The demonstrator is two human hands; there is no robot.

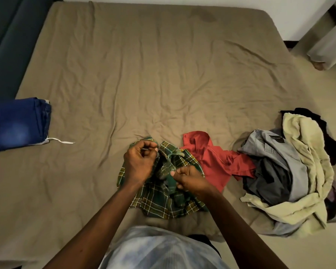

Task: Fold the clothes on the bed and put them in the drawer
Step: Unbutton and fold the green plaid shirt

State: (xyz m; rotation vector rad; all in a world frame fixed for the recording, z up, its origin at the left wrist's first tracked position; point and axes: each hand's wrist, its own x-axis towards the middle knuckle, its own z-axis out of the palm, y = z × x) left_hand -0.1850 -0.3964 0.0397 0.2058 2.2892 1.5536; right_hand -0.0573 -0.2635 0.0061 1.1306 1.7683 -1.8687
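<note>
Green plaid shirt (159,202), yellow and white check lines, lay crumpled and unfolded at the near edge of the bed (144,74), roughly 6 o'clock in the head view. Part of the cloth was bunched up between the hands.

Left hand (138,162): fingers curled, pinching the shirt's far edge at about 11 o'clock of the garment. Right hand (190,179): fingers curled round a fold near the shirt's middle.

Red garment (217,162) lay touching the shirt at 2 o'clock. Loose pile of clothes (279,162), grey, pale yellow-green and dark pieces, lay just beyond it at 3 o'clock, reaching the bed's right edge. Folded blue jeans (17,123) sat at 9 o'clock on the left edge, well apart from the shirt.

Wrinkled tan sheet lay open from 10 to 2 o'clock, out to the far edge.
</note>
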